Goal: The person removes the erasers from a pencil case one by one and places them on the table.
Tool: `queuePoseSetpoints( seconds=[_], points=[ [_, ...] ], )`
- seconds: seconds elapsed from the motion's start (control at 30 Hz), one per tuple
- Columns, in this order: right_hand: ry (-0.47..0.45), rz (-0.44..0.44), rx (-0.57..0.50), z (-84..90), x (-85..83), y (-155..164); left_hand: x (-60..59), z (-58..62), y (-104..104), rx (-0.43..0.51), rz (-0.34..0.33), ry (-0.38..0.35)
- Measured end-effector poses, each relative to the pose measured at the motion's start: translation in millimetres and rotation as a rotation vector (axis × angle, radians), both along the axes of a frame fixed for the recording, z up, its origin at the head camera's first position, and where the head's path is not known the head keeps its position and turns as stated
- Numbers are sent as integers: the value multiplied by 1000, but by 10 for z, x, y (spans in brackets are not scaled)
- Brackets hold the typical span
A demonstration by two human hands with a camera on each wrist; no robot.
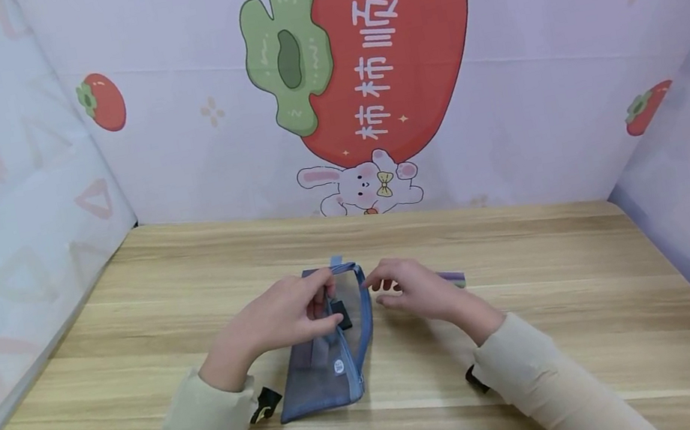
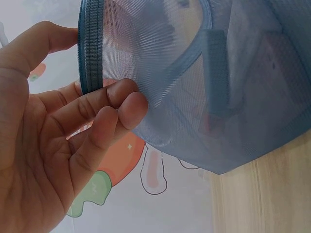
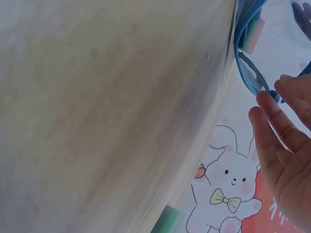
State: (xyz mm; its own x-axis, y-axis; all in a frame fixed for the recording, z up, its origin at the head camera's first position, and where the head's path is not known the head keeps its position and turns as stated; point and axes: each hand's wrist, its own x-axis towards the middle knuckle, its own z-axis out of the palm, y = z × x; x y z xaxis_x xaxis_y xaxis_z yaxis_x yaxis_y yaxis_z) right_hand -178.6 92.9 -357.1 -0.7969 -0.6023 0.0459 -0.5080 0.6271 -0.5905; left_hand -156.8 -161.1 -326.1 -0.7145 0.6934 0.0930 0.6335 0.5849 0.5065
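L hand (image 1: 293, 313) pinches the rim of blue mesh pouch (image 1: 330, 354) lying mid desk (image 1: 538, 304), R hand (image 1: 414, 290) fingers relaxed, holding nothing, just beside the mouth; best keep rim taut w/ L, mouth wide.

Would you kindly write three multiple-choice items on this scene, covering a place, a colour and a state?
1. Where does the mesh zipper pouch lie?
A. on the wooden table
B. on a shelf
C. in a drawer

2. What colour is the pouch?
A. red
B. blue
C. yellow

3. What does the left hand do?
A. hangs idle
B. presses flat on the table
C. pinches the pouch's zipper edge

Answers: 1 A, the head view shows it resting on the wood; 2 B, mesh and trim are blue; 3 C, the left wrist view shows thumb and fingers closed on the edge.
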Motion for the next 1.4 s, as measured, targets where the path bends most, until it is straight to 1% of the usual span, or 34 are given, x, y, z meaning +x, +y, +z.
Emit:
queuePoseSetpoints(
  seconds=[0.3, 0.73, 1.03, 1.4],
  points=[
    [-7, 41, -9, -21, -14, -88, -2, -3, 3, -2, -1, -1],
    [-16, 81, 35, 1, 4, -215, -6, -24, 10, 2, -6, 9],
    [-19, 110, 65, -18, -10, -304, -3, -18, 13, 3, -6, 1],
    [-12, 129, 92, -68, -51, -357, -18, -46, 4, 8, -19, 5]
  ],
)
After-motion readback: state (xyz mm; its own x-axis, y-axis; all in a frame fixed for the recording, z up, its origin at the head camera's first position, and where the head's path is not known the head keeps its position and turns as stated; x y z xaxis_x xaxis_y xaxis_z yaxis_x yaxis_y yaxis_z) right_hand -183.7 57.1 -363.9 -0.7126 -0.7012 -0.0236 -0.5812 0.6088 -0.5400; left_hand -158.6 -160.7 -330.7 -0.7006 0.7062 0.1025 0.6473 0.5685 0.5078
